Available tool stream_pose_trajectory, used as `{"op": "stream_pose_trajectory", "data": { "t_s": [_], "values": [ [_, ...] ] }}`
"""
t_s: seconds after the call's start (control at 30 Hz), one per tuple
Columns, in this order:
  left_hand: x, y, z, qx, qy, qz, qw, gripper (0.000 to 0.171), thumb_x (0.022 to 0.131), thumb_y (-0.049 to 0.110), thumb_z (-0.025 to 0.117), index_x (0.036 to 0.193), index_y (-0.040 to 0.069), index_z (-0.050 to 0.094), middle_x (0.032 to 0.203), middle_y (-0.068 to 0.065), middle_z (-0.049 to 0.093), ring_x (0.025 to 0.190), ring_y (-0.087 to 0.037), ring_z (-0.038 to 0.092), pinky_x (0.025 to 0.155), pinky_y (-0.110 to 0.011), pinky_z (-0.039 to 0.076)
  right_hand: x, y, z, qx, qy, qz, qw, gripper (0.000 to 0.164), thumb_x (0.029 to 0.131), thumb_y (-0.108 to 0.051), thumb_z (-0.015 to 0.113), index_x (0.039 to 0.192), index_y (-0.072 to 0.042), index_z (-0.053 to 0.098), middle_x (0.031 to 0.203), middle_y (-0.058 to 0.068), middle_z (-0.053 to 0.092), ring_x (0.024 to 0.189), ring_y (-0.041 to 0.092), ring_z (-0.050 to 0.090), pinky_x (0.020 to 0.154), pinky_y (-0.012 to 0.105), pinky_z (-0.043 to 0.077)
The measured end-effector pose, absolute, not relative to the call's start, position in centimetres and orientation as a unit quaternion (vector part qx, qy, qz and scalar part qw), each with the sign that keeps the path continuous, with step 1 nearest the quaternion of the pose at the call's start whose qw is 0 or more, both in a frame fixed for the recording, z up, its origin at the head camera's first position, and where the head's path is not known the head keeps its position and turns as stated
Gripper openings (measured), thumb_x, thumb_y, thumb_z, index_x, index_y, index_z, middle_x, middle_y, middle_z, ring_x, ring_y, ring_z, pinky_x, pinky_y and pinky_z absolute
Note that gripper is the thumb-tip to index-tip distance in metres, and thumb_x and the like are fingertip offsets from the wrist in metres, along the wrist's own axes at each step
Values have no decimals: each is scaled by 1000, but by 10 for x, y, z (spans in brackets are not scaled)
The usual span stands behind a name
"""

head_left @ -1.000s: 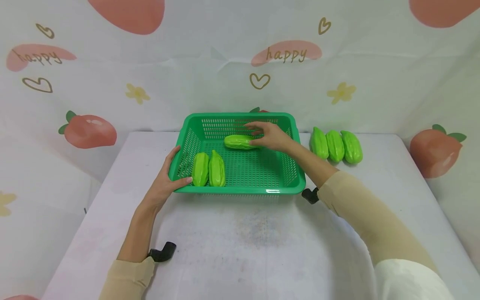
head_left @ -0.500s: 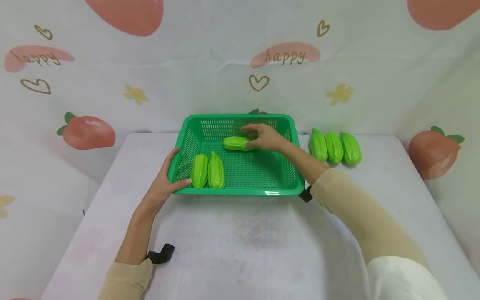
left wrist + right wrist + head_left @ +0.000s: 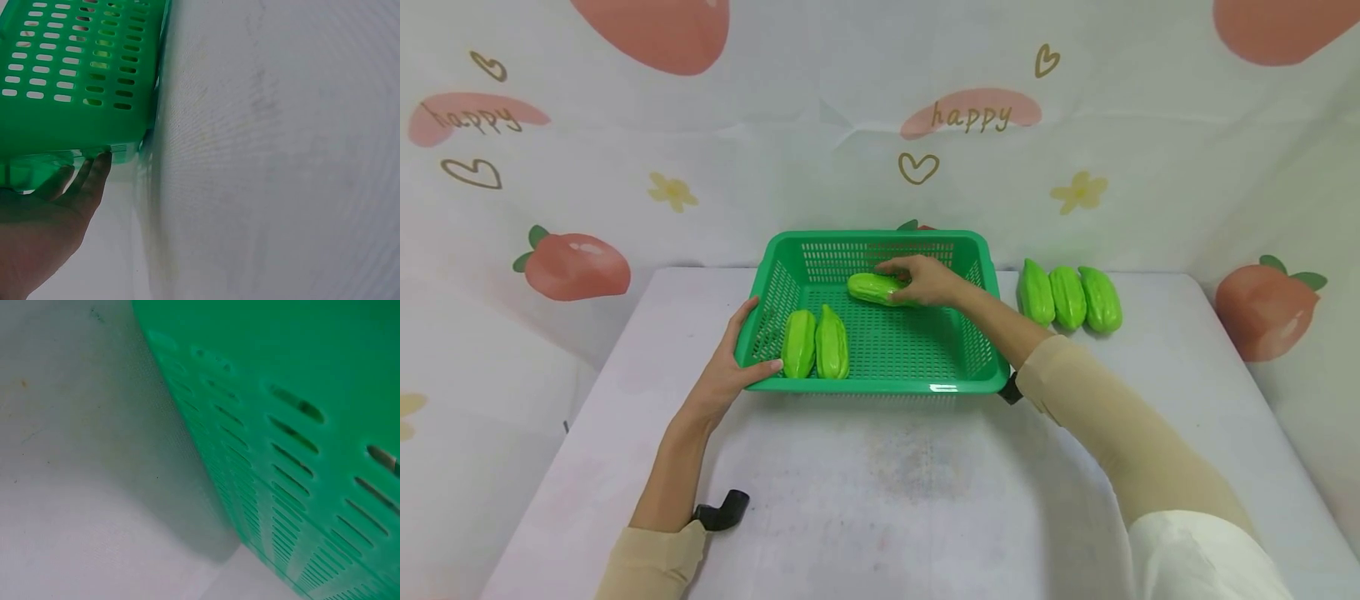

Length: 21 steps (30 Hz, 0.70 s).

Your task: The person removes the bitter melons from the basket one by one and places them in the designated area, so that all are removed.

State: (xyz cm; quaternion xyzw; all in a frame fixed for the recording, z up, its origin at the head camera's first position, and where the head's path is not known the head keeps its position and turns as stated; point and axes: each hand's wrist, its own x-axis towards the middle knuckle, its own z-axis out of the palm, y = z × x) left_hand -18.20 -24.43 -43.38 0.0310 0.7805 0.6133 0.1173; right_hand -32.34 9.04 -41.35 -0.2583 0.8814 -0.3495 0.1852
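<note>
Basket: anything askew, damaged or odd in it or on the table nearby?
No damage shows. One gourd, gripped by the right hand, lies crosswise near the back of the basket, while the front pair line up front to back. A brownish smudge marks the table before the basket; its cause isn't clear.

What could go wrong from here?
The glossy gourd might slip, as the right hand has it near one end.

The right forearm reaches in over the right side of the basket and could bump it, though the left hand holds a corner.

Three gourds on the table lie close to that forearm and may get nudged.
</note>
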Motion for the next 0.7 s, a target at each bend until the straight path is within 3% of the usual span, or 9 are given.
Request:
{"op": "stream_pose_trajectory", "data": {
  "t_s": [0.23,0.47,0.7],
  "values": [
    [-182,-244,-434,28,781,613,113,99,89,12,72,158,43,8,165,-2,0,147,-32,9,112,-62,12,-323,88,-416,-260,890,-317,199,63,91,-19,73,149,-13,47,142,15,53,126,30,52,102,43,42],
    [-181,-242,-433,27,779,616,116,98,89,11,71,158,43,8,165,-2,0,147,-32,9,112,-61,13,-320,85,-419,-275,896,-268,222,73,92,-22,72,155,-22,37,133,13,55,102,25,50,87,40,42],
    [-181,-242,-433,27,780,615,115,98,90,11,71,158,43,8,165,-2,-1,148,-32,7,112,-62,11,-319,84,-419,-276,897,-261,227,72,94,-16,68,156,-25,33,128,11,57,94,22,49,82,36,42]
  ]
}}
